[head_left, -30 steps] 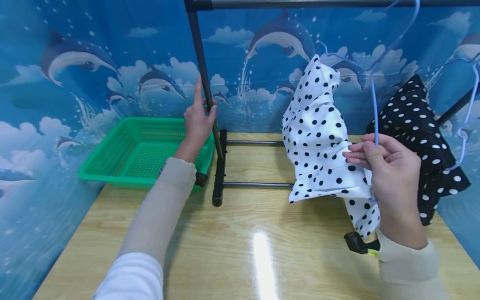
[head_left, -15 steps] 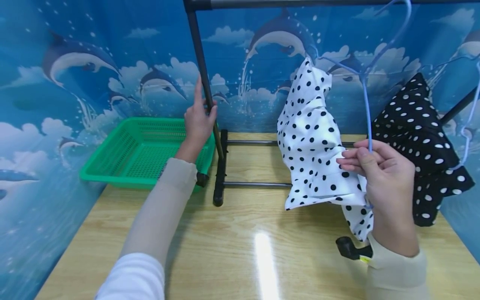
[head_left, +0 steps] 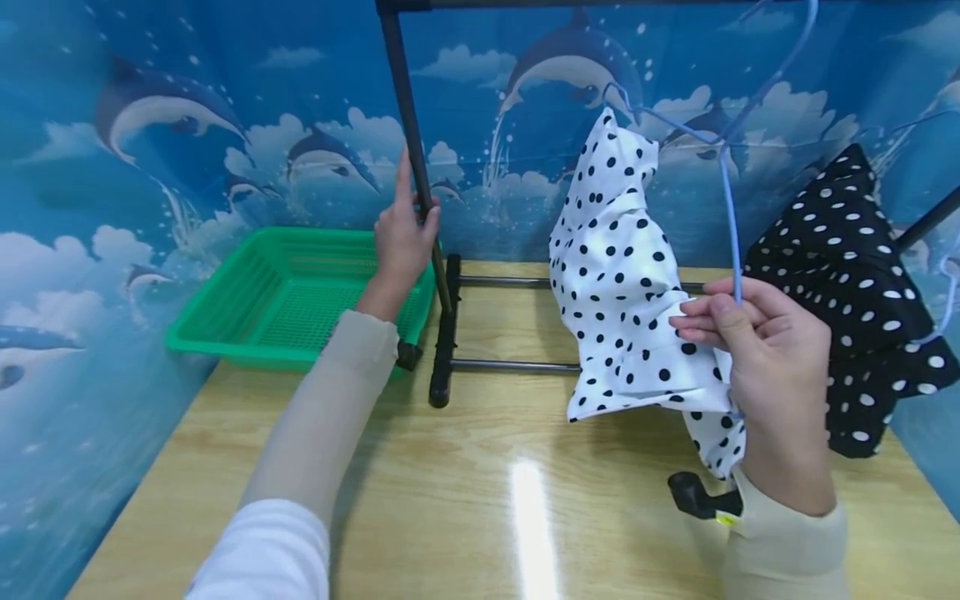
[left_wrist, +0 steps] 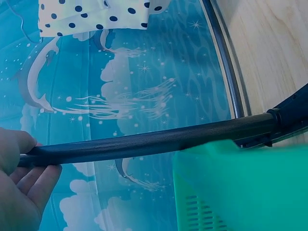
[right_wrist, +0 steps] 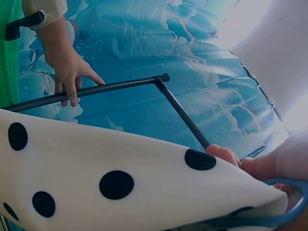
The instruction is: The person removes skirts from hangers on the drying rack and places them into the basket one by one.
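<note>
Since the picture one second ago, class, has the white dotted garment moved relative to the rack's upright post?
Yes. The white dotted garment has shifted slightly left toward the upright post, carried on the blue hanger by the right hand.

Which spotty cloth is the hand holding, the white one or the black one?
The white cloth with black dots. The right hand pinches it together with the blue hanger. The black cloth with white dots hangs farther right, behind that hand, untouched.

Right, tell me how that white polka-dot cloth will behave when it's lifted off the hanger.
Probably floppy: the white polka-dot cloth hangs in folds from the blue hanger. Likely light, since the right hand pinches it easily with the hanger.
</note>
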The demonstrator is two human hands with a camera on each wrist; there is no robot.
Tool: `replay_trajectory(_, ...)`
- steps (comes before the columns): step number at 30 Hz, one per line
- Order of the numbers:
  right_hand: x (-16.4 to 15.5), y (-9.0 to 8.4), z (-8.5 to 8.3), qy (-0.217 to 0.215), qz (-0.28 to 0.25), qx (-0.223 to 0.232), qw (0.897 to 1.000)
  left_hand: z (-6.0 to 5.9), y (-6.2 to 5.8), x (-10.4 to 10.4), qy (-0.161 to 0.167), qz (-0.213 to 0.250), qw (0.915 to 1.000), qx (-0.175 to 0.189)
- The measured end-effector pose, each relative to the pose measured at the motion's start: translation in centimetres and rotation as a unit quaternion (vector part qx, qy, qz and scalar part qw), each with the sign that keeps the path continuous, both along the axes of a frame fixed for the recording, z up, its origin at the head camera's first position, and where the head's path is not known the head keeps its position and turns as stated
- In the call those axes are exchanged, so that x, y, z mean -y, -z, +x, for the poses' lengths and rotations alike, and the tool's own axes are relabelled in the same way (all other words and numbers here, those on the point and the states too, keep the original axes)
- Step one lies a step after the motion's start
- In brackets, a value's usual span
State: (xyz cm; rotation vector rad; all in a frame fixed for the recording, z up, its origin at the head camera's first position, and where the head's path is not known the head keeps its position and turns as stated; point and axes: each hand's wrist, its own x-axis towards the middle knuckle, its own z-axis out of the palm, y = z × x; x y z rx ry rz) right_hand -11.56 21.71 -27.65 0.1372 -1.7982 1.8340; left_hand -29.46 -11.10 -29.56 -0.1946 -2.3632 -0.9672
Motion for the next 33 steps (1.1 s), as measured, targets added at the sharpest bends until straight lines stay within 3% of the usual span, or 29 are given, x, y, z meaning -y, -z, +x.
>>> replay_trajectory(8,0.2,0.1,-0.3,0.002,0.02,0.009,1.0,0.2,0.3,0.4,-0.013,0.005,0.9999,-0.007)
replay_trajectory(16,0.3,0.3,-0.4,-0.005,0.012,0.009,1.0,0.3,0.1,0.0,0.0,0.015,0.9999,0.005)
replay_trajectory(26,0.0,0.4,-0.3,-0.002,0.024,-0.011,1.0,0.5,0.1,0.1,0.018,0.046,0.9945,0.092)
replay_trajectory(33,0.2,0.3,-0.3,-0.008,0.011,-0.011,1.0,1.3,0.8,0.0,0.022,0.052,0.9962,0.065)
